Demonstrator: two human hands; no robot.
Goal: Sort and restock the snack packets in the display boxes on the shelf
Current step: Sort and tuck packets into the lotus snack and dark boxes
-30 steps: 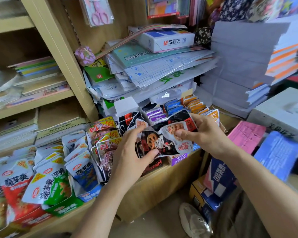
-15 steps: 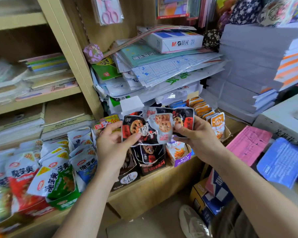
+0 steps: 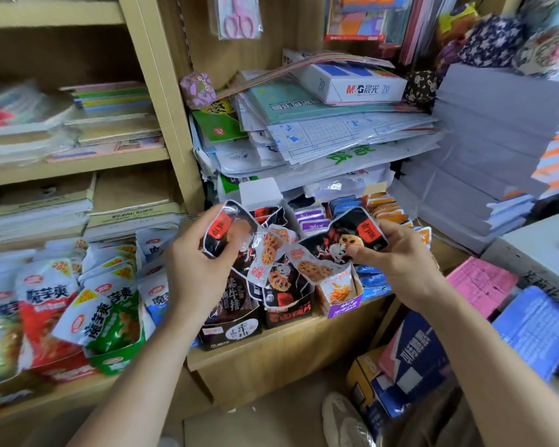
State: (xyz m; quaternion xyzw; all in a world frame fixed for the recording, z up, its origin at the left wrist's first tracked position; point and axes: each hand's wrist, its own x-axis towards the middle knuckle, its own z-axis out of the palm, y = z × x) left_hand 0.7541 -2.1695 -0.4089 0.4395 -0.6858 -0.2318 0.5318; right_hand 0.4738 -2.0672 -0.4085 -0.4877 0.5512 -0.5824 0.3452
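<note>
My left hand (image 3: 196, 269) grips one end of a bunch of black snack packets (image 3: 281, 250) printed with lotus-root slices, and my right hand (image 3: 397, 262) pinches the other end. The bunch hangs spread between the hands, just above two black display boxes (image 3: 288, 304) on the shelf. A purple display box (image 3: 342, 300) of orange packets stands right of them. Behind are rows of purple, blue and orange packets (image 3: 381, 204). Left of my left hand lie piles of white, red and green snack packets (image 3: 107, 304).
The wooden shelf edge (image 3: 271, 356) runs below the boxes. Stacked papers and plastic sleeves (image 3: 320, 137) sit behind them, with a tall grey paper stack (image 3: 484, 150) at right. Cardboard boxes (image 3: 410, 362) and a shoe (image 3: 346, 421) are on the floor.
The packets came up out of the display box. My hands have since moved apart, so the bunch now spreads and sags between them.
</note>
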